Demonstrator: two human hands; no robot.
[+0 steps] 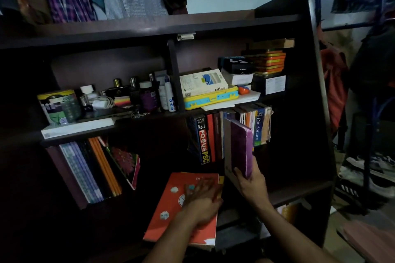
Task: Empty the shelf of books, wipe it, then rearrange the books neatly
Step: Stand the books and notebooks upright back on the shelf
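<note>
The right hand (252, 179) is gripping the lower end of a thin purple-covered book (241, 147) together with a flat grey book (227, 149) beside it, thumb on the grey face and fingers curled round the purple edge, so both volumes are rising upright from the grip. They are standing just in front of the row of upright books (230, 132) on the right half of the dark wooden shelf (149, 28), between a black volume marked FOCUS PSC (202, 141) and a blue Dictionary spine (258, 130).

The left hand (202, 200) is lying palm-down on a large orange softcover book (171, 207), fingers spread and fairly straight (motion blur is softening them), pressing it flat at the lower centre, below the shelf's edge; the grip here is apart, not clamped.

Leaning books with lilac, dark and orange spines (92, 173) are filling the left compartment.
</note>
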